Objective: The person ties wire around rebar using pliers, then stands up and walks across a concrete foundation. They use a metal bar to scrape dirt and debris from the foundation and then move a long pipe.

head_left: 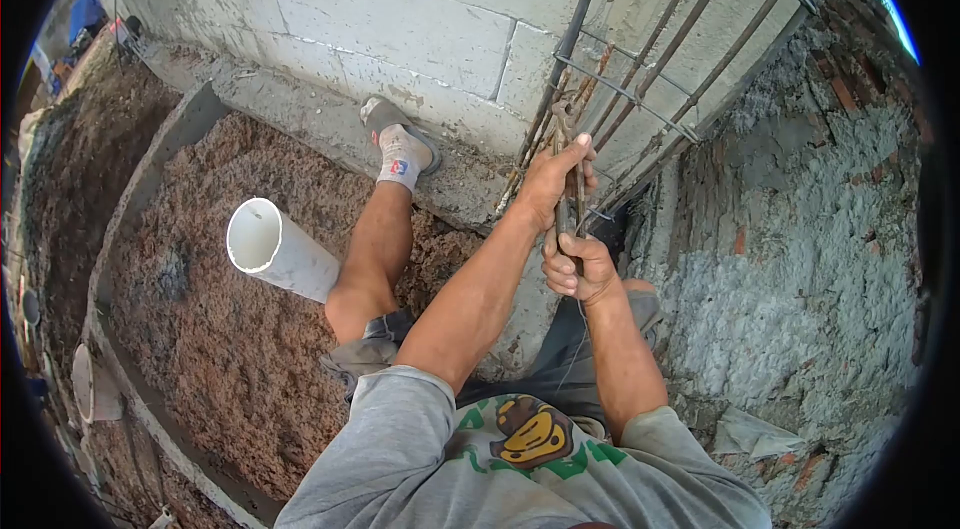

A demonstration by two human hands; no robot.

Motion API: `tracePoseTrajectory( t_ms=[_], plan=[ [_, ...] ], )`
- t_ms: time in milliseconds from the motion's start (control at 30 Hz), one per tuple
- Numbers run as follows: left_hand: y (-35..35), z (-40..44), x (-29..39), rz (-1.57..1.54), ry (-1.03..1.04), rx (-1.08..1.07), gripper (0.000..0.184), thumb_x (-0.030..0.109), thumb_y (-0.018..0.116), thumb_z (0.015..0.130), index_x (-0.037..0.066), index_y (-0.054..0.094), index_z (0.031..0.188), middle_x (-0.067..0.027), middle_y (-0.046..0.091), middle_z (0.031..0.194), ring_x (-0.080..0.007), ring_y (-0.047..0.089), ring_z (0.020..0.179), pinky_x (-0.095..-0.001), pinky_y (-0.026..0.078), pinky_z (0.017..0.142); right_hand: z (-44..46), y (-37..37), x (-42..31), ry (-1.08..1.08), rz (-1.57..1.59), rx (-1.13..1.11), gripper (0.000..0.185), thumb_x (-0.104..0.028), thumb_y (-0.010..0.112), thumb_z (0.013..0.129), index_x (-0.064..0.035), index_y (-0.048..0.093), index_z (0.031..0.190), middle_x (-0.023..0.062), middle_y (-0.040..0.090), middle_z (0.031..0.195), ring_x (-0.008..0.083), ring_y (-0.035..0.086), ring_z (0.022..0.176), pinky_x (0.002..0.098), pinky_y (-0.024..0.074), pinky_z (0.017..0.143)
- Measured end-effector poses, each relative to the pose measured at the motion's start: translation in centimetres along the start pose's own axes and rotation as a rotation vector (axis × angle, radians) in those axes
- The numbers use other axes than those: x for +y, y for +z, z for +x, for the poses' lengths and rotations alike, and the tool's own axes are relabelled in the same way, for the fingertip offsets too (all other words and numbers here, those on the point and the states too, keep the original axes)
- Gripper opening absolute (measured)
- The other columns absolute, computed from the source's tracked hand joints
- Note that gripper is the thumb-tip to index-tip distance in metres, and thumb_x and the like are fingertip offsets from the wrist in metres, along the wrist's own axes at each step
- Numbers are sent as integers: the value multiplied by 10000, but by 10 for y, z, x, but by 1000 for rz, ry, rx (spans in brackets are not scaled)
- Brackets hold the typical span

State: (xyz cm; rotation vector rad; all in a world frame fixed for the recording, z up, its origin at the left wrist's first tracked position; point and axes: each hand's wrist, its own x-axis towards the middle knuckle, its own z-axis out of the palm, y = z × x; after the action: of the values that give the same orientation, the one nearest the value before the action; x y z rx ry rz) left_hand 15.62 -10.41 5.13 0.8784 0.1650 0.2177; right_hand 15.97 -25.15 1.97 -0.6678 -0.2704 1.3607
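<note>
A worn pair of pincers (562, 124) stands with its jaws up against the tied steel bars in front of the block wall. My left hand (548, 181) is closed around its handles just below the head, thumb upward. Lower down, my right hand (583, 269) wraps the handle ends, close under the left hand. A thin wire (577, 339) dangles below the right hand. The rebar cage (660, 69), with cross ties, rises from the corner beside both hands. Whatever the pincer jaws may grip is too small to make out.
A pale block wall (400, 29) stands ahead. Rough mortar and brick wall (780, 259) is on the right. A white plastic pipe (285, 254) sticks up from reddish soil (220, 359) at left, edged by a thin concrete rim (110, 269). My left foot (400, 139) rests on the ledge.
</note>
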Motion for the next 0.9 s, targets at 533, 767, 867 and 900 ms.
tracePoseTrajectory(
  t_ms=[533, 767, 867, 900],
  plan=[
    [27, -10, 2, 900, 202, 620, 569, 444, 588, 881, -78, 542, 1102, -278, 629, 978, -429, 606, 896, -457, 462, 802, 23, 13, 24, -493, -1293, 1046, 303, -246, 580, 876, 56, 577, 862, 190, 609, 678, 399, 614, 655, 438, 467, 596],
    [2, -10, 10, 117, -12, -62, 456, 431, 664, 849, 16, 594, 1024, -120, 627, 887, -180, 617, 797, -345, 504, 686, 10, 8, 8, -29, 46, -90, 263, -250, 632, 880, 11, 634, 908, 58, 553, 578, 191, 519, 430, 308, 430, 405],
    [0, -5, 20, 579, -220, 72, 564, 467, 666, 833, -58, 581, 1021, -164, 639, 823, -221, 647, 807, -353, 517, 652, 14, 25, 19, -164, -213, 322, 308, -243, 647, 851, 18, 606, 1009, 73, 599, 697, 221, 561, 525, 347, 477, 513],
    [6, -8, 17, 580, -223, 77, 564, 467, 666, 833, -58, 581, 1021, -164, 639, 823, -221, 647, 807, -353, 517, 652, 16, 27, 24, -160, -210, 319, 308, -243, 647, 851, 18, 606, 1009, 73, 599, 697, 221, 561, 525, 347, 477, 513]
  ],
)
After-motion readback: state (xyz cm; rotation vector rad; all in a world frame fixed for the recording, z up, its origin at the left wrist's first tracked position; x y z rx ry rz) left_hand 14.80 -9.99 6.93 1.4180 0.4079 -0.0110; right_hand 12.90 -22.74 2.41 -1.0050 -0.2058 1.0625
